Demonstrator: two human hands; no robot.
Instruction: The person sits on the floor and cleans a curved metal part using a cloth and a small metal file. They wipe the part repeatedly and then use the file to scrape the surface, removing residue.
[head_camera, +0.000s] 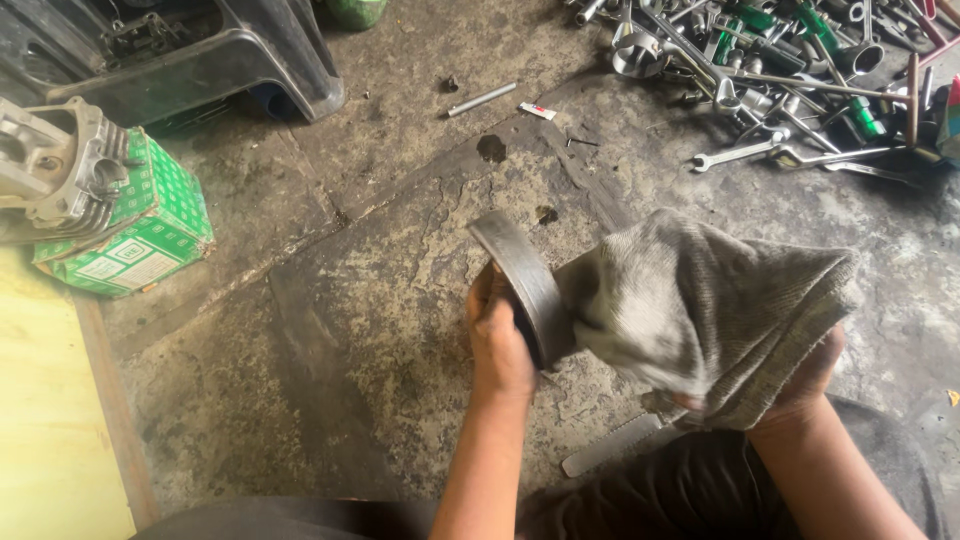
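Observation:
My left hand (497, 340) grips a round grey metal part (522, 275), a drum-like ring held on edge above the concrete floor. My right hand (800, 385) is wrapped in a dirty grey rag (700, 310), and the rag is pressed against the open side of the ring. Most of my right hand is hidden under the cloth. The ring's inner face is covered by the rag and my fingers.
A pile of wrenches, sockets and screwdrivers (780, 70) lies at the top right. A finned engine cylinder (55, 170) rests on a green box (135, 230) at left, beside a black plastic stool (200, 60). A metal rod (482, 98) and a file (610, 445) lie on the floor.

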